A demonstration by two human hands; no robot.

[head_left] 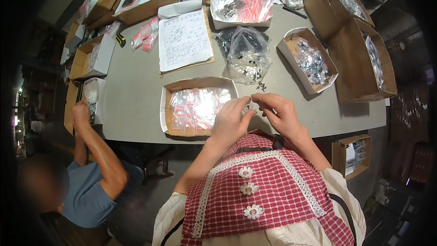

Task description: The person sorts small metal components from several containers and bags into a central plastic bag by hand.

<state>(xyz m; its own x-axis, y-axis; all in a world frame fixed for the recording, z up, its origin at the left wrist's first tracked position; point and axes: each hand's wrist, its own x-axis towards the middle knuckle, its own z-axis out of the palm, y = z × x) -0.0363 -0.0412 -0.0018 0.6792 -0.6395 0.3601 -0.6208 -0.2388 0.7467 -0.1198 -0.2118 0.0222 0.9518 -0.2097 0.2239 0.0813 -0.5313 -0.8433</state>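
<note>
My left hand (231, 117) and my right hand (277, 110) meet at the table's near edge, just right of a box of filled bags. Between them is a small clear plastic bag (248, 108), pinched in my left fingers. The fingers of my right hand are bent together at its upper edge; what they pinch is too small to make out. Just beyond my fingertips lie several small dark parts (260, 86), beside a clear bag of small metal parts (249, 66). The open carton (165, 117) at my left holds many small filled bags with red strips.
Papers on a clipboard (184, 41) lie behind the carton. A box of red-edged bags (241, 23) stands at the back. At the right are a white box of packed parts (291, 59) and tall cartons (353, 70). A co-worker (93, 187) reaches into a box at the left.
</note>
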